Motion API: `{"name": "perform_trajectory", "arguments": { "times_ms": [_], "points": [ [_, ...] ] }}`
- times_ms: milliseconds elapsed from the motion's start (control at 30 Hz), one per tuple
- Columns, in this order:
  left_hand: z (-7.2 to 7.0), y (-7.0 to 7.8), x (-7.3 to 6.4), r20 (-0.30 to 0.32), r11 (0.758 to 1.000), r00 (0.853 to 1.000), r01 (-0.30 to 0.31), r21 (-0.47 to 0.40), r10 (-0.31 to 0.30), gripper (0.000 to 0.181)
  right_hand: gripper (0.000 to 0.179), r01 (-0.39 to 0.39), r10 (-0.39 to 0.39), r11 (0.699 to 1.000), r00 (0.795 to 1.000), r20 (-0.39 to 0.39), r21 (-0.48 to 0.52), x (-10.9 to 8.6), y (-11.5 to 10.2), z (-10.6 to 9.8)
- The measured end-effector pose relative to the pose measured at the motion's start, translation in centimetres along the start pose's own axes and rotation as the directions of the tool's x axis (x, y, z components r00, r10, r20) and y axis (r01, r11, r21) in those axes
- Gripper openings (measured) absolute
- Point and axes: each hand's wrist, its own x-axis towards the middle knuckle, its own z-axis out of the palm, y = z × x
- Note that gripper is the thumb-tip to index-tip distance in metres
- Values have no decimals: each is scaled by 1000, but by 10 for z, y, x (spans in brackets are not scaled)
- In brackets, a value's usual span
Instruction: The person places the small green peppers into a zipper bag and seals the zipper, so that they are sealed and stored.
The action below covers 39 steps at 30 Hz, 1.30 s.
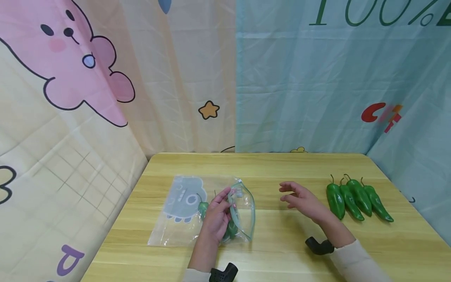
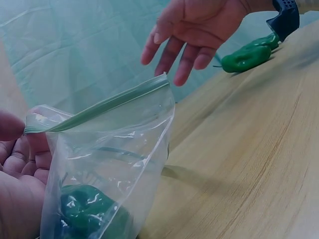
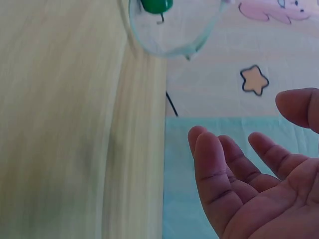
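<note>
A clear zip bag (image 1: 197,211) with a grey cartoon print lies on the wooden table (image 1: 282,243). My left hand (image 1: 216,219) pinches its green zip edge (image 2: 99,107) and holds the mouth up. Green peppers (image 2: 87,209) sit inside the bag. My right hand (image 1: 299,199) hovers empty with relaxed fingers (image 2: 172,52) between the bag and a row of several green peppers (image 1: 356,197) on the table's right. In the right wrist view the palm (image 3: 264,194) faces up and the bag's mouth (image 3: 169,30) shows at the top.
Printed cloth backdrops hang close behind and on both sides of the table: pink cartoon fabric (image 1: 70,78) on the left, pale blue fabric (image 1: 334,78) on the right. A black wrist mount (image 1: 318,246) sits on each forearm.
</note>
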Motion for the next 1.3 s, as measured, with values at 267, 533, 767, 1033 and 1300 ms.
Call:
{"name": "perform_trajectory", "arguments": {
  "times_ms": [267,533,767,1033,1300],
  "points": [
    [0,1,-1,2,1000,1000,-3,0,3,53,55,2,-6,998,998,-56,-66,-16,10,-34],
    [0,1,0,-3,1000,1000,2,-4,-2,52,56,-4,-14,987,994,-111,-158,-31,17,-63],
    [0,1,0,-6,1000,1000,3,-2,-3,52,55,-23,-25,949,988,-150,-314,-44,26,-87],
    [1,3,-2,-4,1000,1000,-1,6,1,52,60,-81,4,905,983,-182,-418,-57,33,-108],
    [1,2,0,-7,1000,1000,2,1,-2,52,62,-114,25,890,979,-201,-443,-62,42,-115]
  ]
}}
